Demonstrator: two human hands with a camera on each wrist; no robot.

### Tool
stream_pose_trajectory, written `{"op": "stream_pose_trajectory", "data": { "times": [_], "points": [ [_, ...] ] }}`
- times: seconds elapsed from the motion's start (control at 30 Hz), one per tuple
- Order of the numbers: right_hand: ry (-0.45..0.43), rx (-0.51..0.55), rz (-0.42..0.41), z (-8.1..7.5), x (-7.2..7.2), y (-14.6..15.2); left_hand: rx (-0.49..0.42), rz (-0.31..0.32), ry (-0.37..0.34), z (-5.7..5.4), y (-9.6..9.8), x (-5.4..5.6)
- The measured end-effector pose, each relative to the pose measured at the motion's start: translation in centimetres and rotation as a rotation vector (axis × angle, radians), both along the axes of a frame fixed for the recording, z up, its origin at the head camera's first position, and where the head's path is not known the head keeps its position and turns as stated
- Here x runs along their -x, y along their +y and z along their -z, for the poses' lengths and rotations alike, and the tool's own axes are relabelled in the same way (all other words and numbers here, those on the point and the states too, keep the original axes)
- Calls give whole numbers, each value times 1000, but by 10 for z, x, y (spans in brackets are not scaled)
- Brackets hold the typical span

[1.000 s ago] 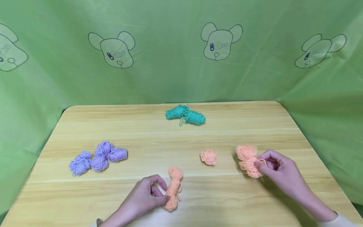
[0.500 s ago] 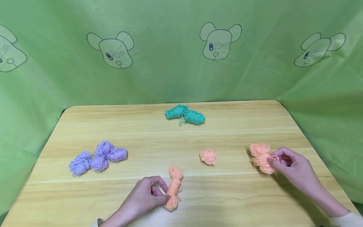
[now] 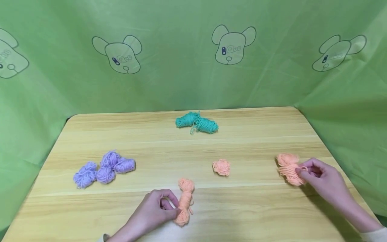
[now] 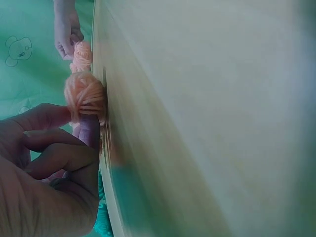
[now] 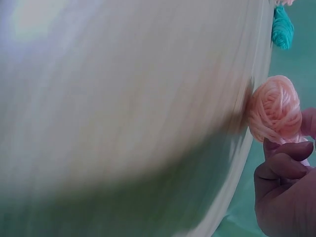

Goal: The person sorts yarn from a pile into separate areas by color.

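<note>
My left hand (image 3: 155,210) pinches the lower end of a long peach yarn skein (image 3: 185,201) lying at the front middle of the table. In the left wrist view, thumb and fingers close on that skein (image 4: 85,96). Over on the right, my right hand (image 3: 325,179) grips a peach yarn bundle (image 3: 290,169) by its right side, low over the wood. The right wrist view shows the rounded end of this bundle (image 5: 275,108) beyond the curled fingers. Between the two hands sits a small peach yarn ball (image 3: 221,167), untouched.
Several purple yarn bundles (image 3: 105,168) lie grouped at the left of the wooden table (image 3: 145,141). Two teal yarn skeins (image 3: 196,122) rest near the back edge. Green cloth (image 3: 178,84) with printed bear heads hangs behind and along both sides.
My right hand has carried its peach yarn bundle to the right, away from the small ball. The left hand stays in place on the long skein.
</note>
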State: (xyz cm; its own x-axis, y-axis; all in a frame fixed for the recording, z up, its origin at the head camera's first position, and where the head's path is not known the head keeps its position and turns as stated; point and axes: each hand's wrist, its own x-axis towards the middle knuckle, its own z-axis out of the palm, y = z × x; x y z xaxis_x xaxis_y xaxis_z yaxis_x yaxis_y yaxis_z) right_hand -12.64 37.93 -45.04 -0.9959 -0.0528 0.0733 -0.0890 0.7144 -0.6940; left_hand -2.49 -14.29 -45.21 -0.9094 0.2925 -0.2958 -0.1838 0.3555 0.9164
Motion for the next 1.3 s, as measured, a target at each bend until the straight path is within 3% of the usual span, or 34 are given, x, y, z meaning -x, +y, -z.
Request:
{"op": "stream_pose_trajectory", "data": {
  "times": [0.17, 0.5, 1.03, 1.3],
  "points": [
    [2, -13, 18, 1, 0, 12, 7, -8, -9, 1, 0, 0],
    [-75, -49, 3, 3, 5, 29, 29, -14, -13, 0, 0, 0],
    [-132, -90, -15, 6, 7, 41, 36, -15, 8, 0, 3, 1],
    [-113, -121, 14, 3, 3, 42, 30, -12, 10, 0, 4, 1]
  ]
}}
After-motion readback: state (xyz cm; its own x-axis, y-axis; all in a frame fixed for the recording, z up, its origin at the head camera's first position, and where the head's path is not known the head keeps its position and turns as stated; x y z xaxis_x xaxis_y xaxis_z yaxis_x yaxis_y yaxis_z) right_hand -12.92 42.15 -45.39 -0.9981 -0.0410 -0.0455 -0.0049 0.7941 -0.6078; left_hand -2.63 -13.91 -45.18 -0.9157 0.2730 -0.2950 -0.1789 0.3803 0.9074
